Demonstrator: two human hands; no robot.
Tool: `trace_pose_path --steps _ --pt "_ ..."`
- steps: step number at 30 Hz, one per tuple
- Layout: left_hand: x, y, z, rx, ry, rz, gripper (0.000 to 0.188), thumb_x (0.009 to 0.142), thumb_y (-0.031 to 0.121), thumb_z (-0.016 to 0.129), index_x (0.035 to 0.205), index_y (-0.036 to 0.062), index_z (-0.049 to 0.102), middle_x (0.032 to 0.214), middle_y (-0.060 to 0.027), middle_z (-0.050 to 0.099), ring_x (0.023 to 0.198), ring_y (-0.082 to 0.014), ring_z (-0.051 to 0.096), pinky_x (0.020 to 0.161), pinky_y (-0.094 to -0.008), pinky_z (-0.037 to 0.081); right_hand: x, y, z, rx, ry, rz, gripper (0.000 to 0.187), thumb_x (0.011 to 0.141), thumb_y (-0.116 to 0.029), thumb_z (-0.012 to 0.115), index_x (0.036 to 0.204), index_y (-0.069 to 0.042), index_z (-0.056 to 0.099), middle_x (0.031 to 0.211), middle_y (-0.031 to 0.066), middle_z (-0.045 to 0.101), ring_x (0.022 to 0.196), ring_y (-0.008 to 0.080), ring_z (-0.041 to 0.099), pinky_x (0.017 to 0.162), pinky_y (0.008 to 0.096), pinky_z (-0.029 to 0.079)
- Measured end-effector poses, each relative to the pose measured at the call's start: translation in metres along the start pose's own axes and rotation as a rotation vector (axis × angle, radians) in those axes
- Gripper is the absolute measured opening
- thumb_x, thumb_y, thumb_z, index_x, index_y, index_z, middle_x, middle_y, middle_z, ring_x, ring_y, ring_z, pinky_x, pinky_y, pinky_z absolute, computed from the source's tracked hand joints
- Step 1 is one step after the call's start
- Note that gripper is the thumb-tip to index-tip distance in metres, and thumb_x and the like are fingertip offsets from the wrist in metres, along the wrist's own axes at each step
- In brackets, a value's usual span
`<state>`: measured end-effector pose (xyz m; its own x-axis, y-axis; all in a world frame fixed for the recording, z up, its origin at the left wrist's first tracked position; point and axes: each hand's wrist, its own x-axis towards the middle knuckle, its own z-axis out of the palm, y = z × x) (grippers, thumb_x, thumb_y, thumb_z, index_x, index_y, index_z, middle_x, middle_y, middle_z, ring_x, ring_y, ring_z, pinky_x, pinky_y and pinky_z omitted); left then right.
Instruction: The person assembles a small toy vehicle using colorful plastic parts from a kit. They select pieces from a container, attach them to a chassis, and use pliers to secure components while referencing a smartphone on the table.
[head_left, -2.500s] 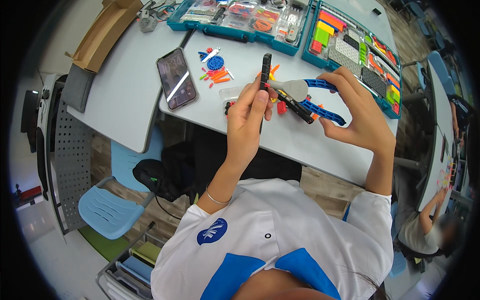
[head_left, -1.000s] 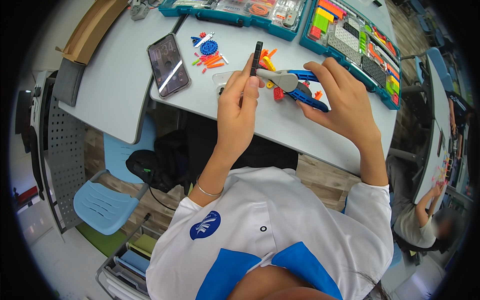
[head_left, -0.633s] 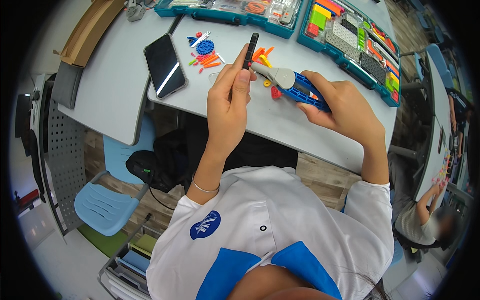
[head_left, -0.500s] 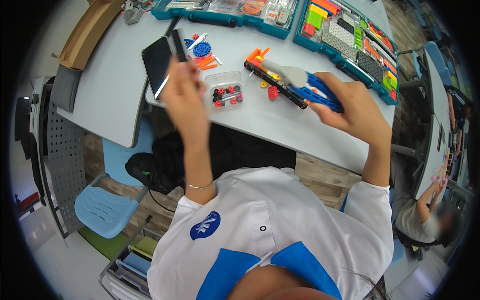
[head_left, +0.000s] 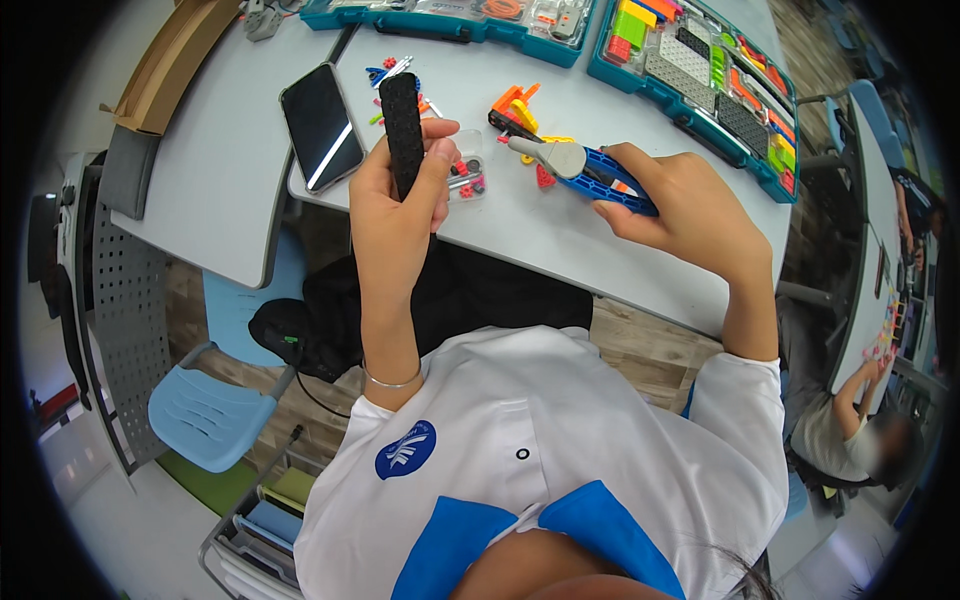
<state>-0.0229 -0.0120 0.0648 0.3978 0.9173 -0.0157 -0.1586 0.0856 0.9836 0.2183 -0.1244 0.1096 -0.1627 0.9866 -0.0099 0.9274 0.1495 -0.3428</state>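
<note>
Lengthwise, the black beam (head_left: 402, 135) points away from the body, left of the clear parts box (head_left: 475, 145); the left hand (head_left: 398, 215) grips its near end, fingers curled. Right of the box, the pliers (head_left: 568, 160) aim leftward, handles clasped in the half-closed right hand (head_left: 690, 210). Beyond, right of the box, lies a teal case (head_left: 612, 74).

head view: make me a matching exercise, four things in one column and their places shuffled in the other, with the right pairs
Things
1. phone
2. pliers
3. bracelet
4. broad black bar

Places
A. in the left hand
B. lying on the table
C. around the left forearm
D. in the right hand

Right pairs: 1-B, 2-D, 3-C, 4-A
</note>
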Motion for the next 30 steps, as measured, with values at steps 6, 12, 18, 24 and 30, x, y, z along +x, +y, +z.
trace_pose_path --steps 6,12,18,24,30 --pt "0.002 0.012 -0.019 0.228 0.126 -0.037 0.021 0.097 0.014 0.067 0.108 -0.0029 0.072 0.076 -0.0026 0.063 0.047 -0.0005 0.038 0.043 -0.0197 0.028 0.006 -0.014 0.007 0.004 -0.035 -0.052 0.049 0.086 -0.035 0.072 0.117 0.0 0.06 0.066 0.0188 0.061 0.057 0.036 0.061 0.056 0.0409 0.046" --pt "-0.004 0.01 -0.028 0.179 -0.139 -0.156 0.023 0.098 0.013 0.063 0.109 -0.0052 0.072 0.064 -0.0015 0.059 0.043 -0.0019 0.038 0.041 -0.0196 0.028 0.008 -0.022 0.007 0.094 0.035 -0.151 0.049 0.091 -0.041 0.068 0.114 0.001 0.059 0.067 0.0165 0.064 0.059 0.0365 0.062 0.056 0.0425 0.048" --pt "0.0 0.016 -0.023 0.112 -0.153 -0.107 0.03 0.104 0.016 0.053 0.108 -0.0079 0.07 0.063 -0.0003 0.055 0.043 -0.0022 0.037 0.042 -0.0198 0.027 0.006 -0.016 0.006 0.068 0.035 -0.123 0.049 0.089 -0.041 0.07 0.115 -0.001 0.058 0.069 0.0162 0.065 0.06 0.0363 0.063 0.057 0.0423 0.048" --pt "0.123 0.047 -0.014 0.786 -0.134 0.55 0.024 0.094 0.028 0.07 0.105 0.0071 0.076 0.078 -0.0037 0.07 0.067 -0.0098 0.061 0.061 -0.0259 0.046 -0.001 -0.005 -0.012 0.026 0.181 -0.107 0.045 0.088 -0.037 0.071 0.112 -0.001 0.058 0.069 0.0163 0.065 0.059 0.0356 0.063 0.055 0.0415 0.047" --pt "0.326 -0.039 0.018 1.371 -0.614 1.01 0.043 0.08 0.009 0.075 0.122 0.0105 0.07 0.115 -0.0108 0.072 0.105 -0.029 0.068 0.092 -0.0382 0.054 -0.005 -0.004 -0.026 0.039 0.197 -0.104 0.044 0.086 -0.034 0.073 0.112 -0.002 0.058 0.069 0.0167 0.065 0.059 0.0357 0.063 0.055 0.042 0.047"
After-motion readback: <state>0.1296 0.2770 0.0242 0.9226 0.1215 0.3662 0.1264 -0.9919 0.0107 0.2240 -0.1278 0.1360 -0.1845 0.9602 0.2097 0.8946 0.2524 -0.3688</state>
